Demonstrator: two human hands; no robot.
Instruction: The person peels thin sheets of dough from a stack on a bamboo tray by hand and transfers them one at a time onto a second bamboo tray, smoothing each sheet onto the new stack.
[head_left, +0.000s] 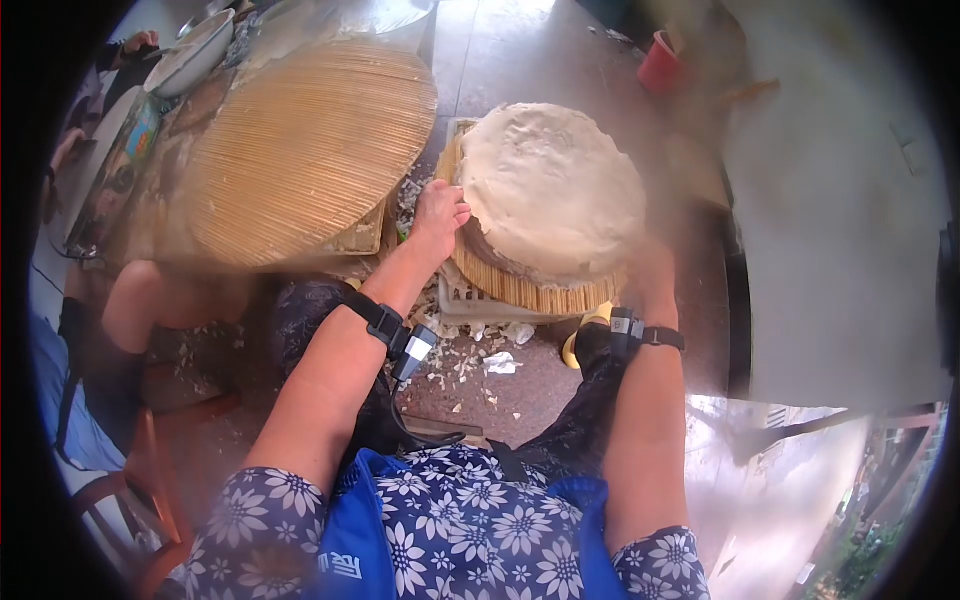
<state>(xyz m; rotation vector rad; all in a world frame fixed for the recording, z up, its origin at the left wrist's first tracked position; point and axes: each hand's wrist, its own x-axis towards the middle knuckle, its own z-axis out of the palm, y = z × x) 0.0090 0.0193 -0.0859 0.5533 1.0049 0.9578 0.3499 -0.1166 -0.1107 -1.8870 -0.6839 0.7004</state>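
Observation:
A thick stack of pale, thin round sheets that look like flatbreads or wrappers (555, 190) lies in front of me, uneven at its edge. Beneath it is a round mat of thin straw-coloured sticks (540, 292), which rests on a light plastic crate (460, 300). My left hand (440, 215) is at the left edge of the stack, its fingers bent against the rim. On the opposite side, my right hand (650, 270) is beside the stack's lower right edge. Blur there hides its fingers.
To the left stands a larger round stick mat (320, 150) on a support. A white basin (195, 55) and another person's hand (140, 42) are at upper left. A red container (660, 62) stands at the back. Pale scraps (502, 363) litter the floor. A large pale surface (830, 220) fills the right.

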